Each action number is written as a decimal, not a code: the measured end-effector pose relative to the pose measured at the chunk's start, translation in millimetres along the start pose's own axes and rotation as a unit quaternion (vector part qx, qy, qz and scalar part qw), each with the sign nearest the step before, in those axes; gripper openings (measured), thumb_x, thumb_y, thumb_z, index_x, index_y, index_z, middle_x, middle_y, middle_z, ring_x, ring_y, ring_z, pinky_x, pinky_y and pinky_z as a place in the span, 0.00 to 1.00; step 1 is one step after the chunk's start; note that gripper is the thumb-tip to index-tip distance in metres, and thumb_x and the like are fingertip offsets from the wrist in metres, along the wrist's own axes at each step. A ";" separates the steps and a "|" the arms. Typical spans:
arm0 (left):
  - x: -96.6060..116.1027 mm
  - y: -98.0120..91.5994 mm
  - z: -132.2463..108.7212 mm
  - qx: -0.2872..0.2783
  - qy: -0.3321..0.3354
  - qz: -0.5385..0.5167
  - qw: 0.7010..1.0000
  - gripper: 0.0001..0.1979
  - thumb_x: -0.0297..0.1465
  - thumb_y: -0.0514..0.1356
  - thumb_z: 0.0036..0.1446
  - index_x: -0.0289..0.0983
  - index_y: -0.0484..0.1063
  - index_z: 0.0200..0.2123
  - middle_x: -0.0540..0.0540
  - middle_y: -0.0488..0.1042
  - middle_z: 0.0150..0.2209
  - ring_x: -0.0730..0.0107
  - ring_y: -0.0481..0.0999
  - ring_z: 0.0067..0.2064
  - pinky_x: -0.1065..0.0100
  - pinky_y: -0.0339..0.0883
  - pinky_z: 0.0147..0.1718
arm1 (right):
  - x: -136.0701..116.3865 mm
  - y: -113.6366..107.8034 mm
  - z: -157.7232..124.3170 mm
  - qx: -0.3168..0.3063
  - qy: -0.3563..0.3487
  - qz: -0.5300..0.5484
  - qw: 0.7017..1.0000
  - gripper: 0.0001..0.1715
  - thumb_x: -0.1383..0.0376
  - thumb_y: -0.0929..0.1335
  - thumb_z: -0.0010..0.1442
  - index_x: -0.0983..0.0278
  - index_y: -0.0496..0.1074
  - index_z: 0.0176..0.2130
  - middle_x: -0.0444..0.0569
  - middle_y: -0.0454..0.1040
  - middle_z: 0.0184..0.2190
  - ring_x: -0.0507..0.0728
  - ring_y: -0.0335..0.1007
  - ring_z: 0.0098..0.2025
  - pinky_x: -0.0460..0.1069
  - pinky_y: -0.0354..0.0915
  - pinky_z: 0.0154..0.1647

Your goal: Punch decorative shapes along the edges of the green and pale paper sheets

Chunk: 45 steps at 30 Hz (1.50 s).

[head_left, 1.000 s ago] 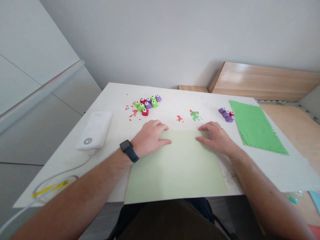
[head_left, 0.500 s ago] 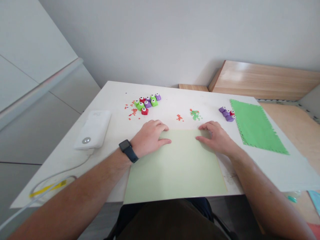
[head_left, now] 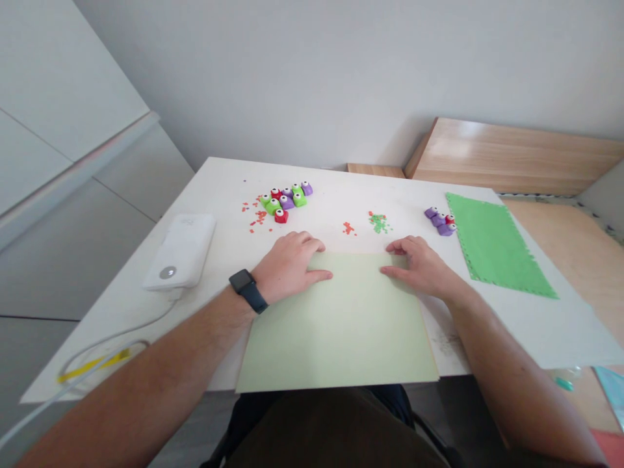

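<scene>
A pale green sheet of paper (head_left: 336, 331) lies flat in front of me, its near edge jutting past the table edge. A thin yellowish edge shows along its right side, so another sheet may lie beneath. My left hand (head_left: 291, 263), with a dark watch on the wrist, holds the far left corner, thumb on top and fingers curled at the border. At the far right corner, my right hand (head_left: 414, 263) grips likewise, thumb on the paper and fingers bent at the far edge. The fingertips' undersides are hidden.
On the white table (head_left: 229, 247) sit red, green and purple eyeball figures (head_left: 285, 201), more figures (head_left: 441, 221), orange bits (head_left: 348, 228), green bits (head_left: 379, 223) and a green felt sheet (head_left: 502, 244). A white power bank (head_left: 180, 250) with a cable lies left.
Both hands keep their places at the paper's far corners. The paper's near right corner has shifted slightly toward me, and the whole view has moved a little.
</scene>
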<state>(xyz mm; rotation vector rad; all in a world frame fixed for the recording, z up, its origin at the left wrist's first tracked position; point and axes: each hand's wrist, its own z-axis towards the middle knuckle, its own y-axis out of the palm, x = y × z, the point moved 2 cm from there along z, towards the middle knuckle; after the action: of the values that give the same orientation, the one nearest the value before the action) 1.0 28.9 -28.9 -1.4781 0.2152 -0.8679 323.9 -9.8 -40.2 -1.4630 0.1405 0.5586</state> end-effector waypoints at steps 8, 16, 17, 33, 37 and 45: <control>-2.5 3.1 2.1 -0.020 -0.004 -0.025 0.999 0.26 0.51 0.73 0.53 0.38 0.75 0.46 0.40 0.78 0.48 0.50 0.76 0.50 0.53 0.69 0.52 | -5.1 -2.2 0.7 -0.026 -0.005 -0.007 1.000 0.19 0.51 0.76 0.59 0.60 0.75 0.42 0.54 0.77 0.42 0.66 0.72 0.47 0.62 0.68 0.53; -4.4 3.7 2.9 -0.017 -0.007 -0.050 0.999 0.27 0.51 0.72 0.52 0.39 0.72 0.45 0.42 0.79 0.46 0.53 0.78 0.47 0.57 0.70 0.46 | -5.4 -0.7 2.8 -0.037 0.018 0.009 0.999 0.18 0.50 0.76 0.59 0.60 0.77 0.41 0.51 0.78 0.40 0.63 0.73 0.45 0.58 0.68 0.48; -4.1 3.6 2.9 -0.021 -0.007 -0.049 0.999 0.27 0.51 0.72 0.52 0.39 0.73 0.46 0.41 0.79 0.47 0.52 0.79 0.49 0.58 0.70 0.47 | -5.2 -1.5 2.7 -0.036 0.014 0.009 0.999 0.18 0.50 0.76 0.59 0.60 0.77 0.40 0.51 0.78 0.40 0.63 0.73 0.45 0.58 0.68 0.49; -1.0 4.0 4.3 -0.026 0.022 0.013 0.999 0.26 0.54 0.67 0.58 0.37 0.75 0.43 0.40 0.78 0.45 0.53 0.77 0.46 0.58 0.68 0.46 | 2.4 -11.1 -27.8 -0.033 0.144 0.140 0.979 0.28 0.55 0.78 0.54 0.58 0.74 0.51 0.47 0.81 0.39 0.60 0.77 0.37 0.54 0.71 0.38; 2.1 1.5 3.9 -0.017 0.022 0.010 1.000 0.25 0.54 0.67 0.59 0.37 0.75 0.43 0.40 0.79 0.45 0.52 0.77 0.47 0.57 0.69 0.47 | -5.0 -9.4 -38.0 -0.019 0.160 0.312 0.936 0.29 0.58 0.80 0.53 0.59 0.74 0.52 0.49 0.83 0.43 0.62 0.80 0.43 0.55 0.75 0.43; -7.0 -23.6 -7.7 0.123 -0.085 -0.127 0.981 0.43 0.50 0.74 0.49 0.39 0.65 0.63 0.37 0.75 0.59 0.48 0.78 0.56 0.50 0.73 0.53 | -23.6 -28.3 -62.9 0.174 0.134 0.514 0.829 0.20 0.57 0.79 0.58 0.57 0.78 0.48 0.49 0.85 0.42 0.62 0.82 0.37 0.59 0.78 0.39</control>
<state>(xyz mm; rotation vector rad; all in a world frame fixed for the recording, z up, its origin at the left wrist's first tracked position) -17.5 30.6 -10.9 -1.3553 -0.2068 -0.9294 331.2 -76.9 -12.8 -0.9987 1.2463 1.1127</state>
